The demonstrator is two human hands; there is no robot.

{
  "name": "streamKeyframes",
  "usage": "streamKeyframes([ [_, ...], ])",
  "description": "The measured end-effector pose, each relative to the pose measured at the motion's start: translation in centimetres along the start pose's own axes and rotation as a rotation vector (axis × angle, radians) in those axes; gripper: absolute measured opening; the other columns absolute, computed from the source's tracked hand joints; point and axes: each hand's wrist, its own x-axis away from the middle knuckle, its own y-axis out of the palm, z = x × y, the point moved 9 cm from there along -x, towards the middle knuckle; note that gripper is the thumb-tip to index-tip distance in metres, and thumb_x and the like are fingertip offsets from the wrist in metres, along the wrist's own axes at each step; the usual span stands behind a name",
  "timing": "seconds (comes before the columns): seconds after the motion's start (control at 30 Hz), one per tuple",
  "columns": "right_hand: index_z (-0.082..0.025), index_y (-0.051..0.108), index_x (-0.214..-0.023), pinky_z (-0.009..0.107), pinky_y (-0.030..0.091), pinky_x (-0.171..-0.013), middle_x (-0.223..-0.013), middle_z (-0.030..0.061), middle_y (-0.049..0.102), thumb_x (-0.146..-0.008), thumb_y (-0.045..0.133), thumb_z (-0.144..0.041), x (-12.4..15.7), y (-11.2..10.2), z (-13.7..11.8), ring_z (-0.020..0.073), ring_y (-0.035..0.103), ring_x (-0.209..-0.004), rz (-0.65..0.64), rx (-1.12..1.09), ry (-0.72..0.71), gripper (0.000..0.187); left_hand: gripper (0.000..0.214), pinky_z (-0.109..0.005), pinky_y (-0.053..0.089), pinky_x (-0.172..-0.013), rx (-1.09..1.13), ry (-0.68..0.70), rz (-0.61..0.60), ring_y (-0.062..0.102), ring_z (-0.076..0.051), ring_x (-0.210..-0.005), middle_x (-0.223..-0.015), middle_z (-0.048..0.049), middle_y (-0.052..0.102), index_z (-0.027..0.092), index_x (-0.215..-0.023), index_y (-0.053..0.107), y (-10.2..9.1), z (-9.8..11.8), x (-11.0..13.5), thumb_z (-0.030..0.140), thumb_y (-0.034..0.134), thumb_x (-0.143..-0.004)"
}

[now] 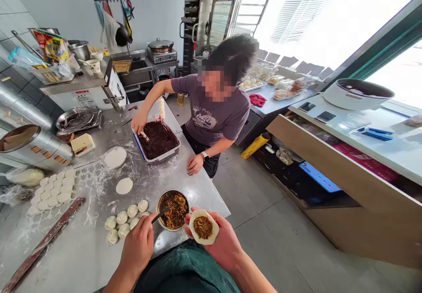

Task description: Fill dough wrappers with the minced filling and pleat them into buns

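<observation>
My left hand (140,242) is closed around the dark handle of a utensil (161,214), whose far end reaches into a metal bowl (159,223) of brown chopped filling (176,209). Its tip is buried or too small to make out. In my right hand (227,240), a round dough wrapper (211,239) rests on the palm and curved fingers, with a mound of the same filling at its middle. Several pleated buns (123,230) sit in rows left of the bowl. Behind them lie a single flat dough round (124,186) and a floury stack of wrappers (115,157).
Across the steel table (79,249), a co-worker (211,104) holds a white scraper in a tub (169,154) of dark red paste. To the left are dough pieces (54,189) and a long wooden stick (42,244). An open drawer (329,161) juts out on the right.
</observation>
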Motion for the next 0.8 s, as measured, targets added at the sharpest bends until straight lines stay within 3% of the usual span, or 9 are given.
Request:
streamKeyframes([
  [0.07, -0.015, 0.075, -0.098, 0.044, 0.060, -0.088, -0.098, 0.0137, 0.080, -0.075, 0.077, -0.043, -0.4, -1.2, 0.1, 0.0316, 0.073, -0.099, 0.013, 0.017, -0.002, 0.036, 0.033, -0.046, 0.057, -0.099, 0.038, -0.055, -0.069, 0.070, -0.027, -0.112, -0.121, -0.0079, 0.074, 0.026, -0.124, 0.068, 1.2, -0.9, -0.4, 0.028, 0.045, -0.100],
  [0.13, -0.016, 0.074, -0.092, 0.042, 0.060, -0.085, -0.091, 0.0118, 0.080, -0.075, 0.077, -0.048, -1.0, -2.3, 0.7, 0.0298, 0.074, -0.093, 0.050, 0.035, -0.004, 0.036, 0.029, -0.042, 0.059, -0.090, 0.082, -0.082, -0.111, 0.073, -0.024, -0.101, -0.111, -0.0067, 0.076, 0.024, -0.116, 0.069, 2.0, -0.4, -0.5, 0.030, 0.046, -0.100],
  [0.23, -0.015, 0.073, -0.095, 0.042, 0.060, -0.083, -0.089, 0.0104, 0.080, -0.082, 0.071, -0.055, -1.0, -2.5, 2.0, 0.0277, 0.074, -0.089, 0.095, 0.065, -0.005, 0.041, 0.026, -0.031, 0.058, -0.077, 0.175, -0.111, -0.150, 0.070, -0.018, -0.084, -0.100, -0.0047, 0.074, 0.023, -0.108, 0.067, 1.9, 2.1, -0.9, 0.038, 0.047, -0.102],
  [0.33, -0.014, 0.072, -0.103, 0.043, 0.059, -0.083, -0.095, 0.0121, 0.079, -0.088, 0.065, -0.059, -0.1, -0.6, 3.2, 0.0280, 0.074, -0.091, 0.065, 0.095, 0.009, 0.048, 0.030, -0.025, 0.053, -0.069, 0.275, -0.093, -0.207, 0.065, -0.015, -0.079, -0.099, -0.0035, 0.070, 0.023, -0.109, 0.068, 0.8, 5.6, -2.1, 0.048, 0.053, -0.101],
  [0.43, -0.015, 0.070, -0.113, 0.042, 0.056, -0.088, -0.106, 0.0127, 0.078, -0.092, 0.061, -0.057, 0.9, 2.0, 3.8, 0.0269, 0.072, -0.098, -0.036, 0.156, -0.001, 0.048, 0.029, -0.024, 0.050, -0.070, 0.338, -0.057, -0.272, 0.063, -0.014, -0.080, -0.093, -0.0015, 0.068, 0.024, -0.103, 0.072, 0.0, 8.4, -3.3, 0.051, 0.059, -0.098],
  [0.53, -0.021, 0.069, -0.116, 0.037, 0.052, -0.090, -0.109, 0.0072, 0.076, -0.093, 0.062, -0.052, 1.4, 3.3, 3.3, 0.0223, 0.068, -0.101, -0.095, 0.306, -0.114, 0.040, 0.028, -0.024, 0.049, -0.075, 0.355, -0.024, -0.279, 0.063, -0.014, -0.082, -0.089, 0.0001, 0.067, 0.024, -0.089, 0.071, -0.8, 9.8, -3.6, 0.047, 0.058, -0.100],
  [0.7, -0.019, 0.071, -0.107, 0.032, 0.047, -0.086, -0.095, 0.0028, 0.072, -0.084, 0.079, -0.040, 1.3, 4.0, 3.3, 0.0181, 0.063, -0.091, -0.174, 0.485, -0.171, 0.032, 0.024, -0.027, 0.052, -0.091, 0.335, 0.077, -0.197, 0.067, -0.015, -0.099, -0.108, -0.0025, 0.072, 0.029, -0.117, 0.072, -1.8, 10.8, -2.5, 0.036, 0.054, -0.103],
  [0.8, -0.019, 0.069, -0.104, 0.032, 0.045, -0.082, -0.091, 0.0015, 0.069, -0.083, 0.079, -0.043, 1.2, 4.4, 3.3, 0.0173, 0.060, -0.086, -0.197, 0.568, -0.187, 0.033, 0.025, -0.026, 0.054, -0.090, 0.293, 0.098, -0.181, 0.068, -0.014, -0.099, -0.107, -0.0014, 0.073, 0.031, -0.118, 0.073, -2.0, 10.9, -2.3, 0.036, 0.053, -0.104],
])
